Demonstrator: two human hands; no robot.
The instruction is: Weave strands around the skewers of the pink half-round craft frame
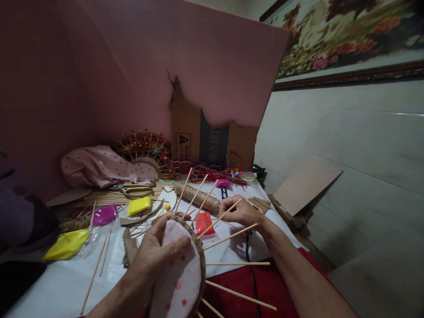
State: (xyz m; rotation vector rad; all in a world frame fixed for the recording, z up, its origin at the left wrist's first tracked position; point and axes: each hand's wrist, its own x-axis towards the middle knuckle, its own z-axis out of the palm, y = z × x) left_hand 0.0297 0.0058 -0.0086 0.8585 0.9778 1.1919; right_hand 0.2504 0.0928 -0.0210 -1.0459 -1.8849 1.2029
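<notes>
I observe the left hand [159,251] closed over the top edge of a fabric-covered disc [178,283], thumb across the pale spotted cloth and fingers wrapped behind it. The disc is held on edge, low and centre above the table [63,285]. Its rim is bound with brown twine, and wooden skewers [230,236] fan outward from it.

The right hand [240,211] sits just right of the disc at the outer ends of the upper skewers, fingers curled narrow. They appear to pinch one skewer tip, but in this dim view I cannot tell whether it is gripped or only touched.

Just behind the skewers lies a twine spool [199,199], with a red clay packet [203,223] near it on the table. Further left I note a yellow clay packet [139,205], a magenta packet [104,214] and scissors [138,189]. A finished woven fan [145,149] stands at the back beside a torn cardboard box [200,141]. A black cable [250,269] runs under the right forearm.
</notes>
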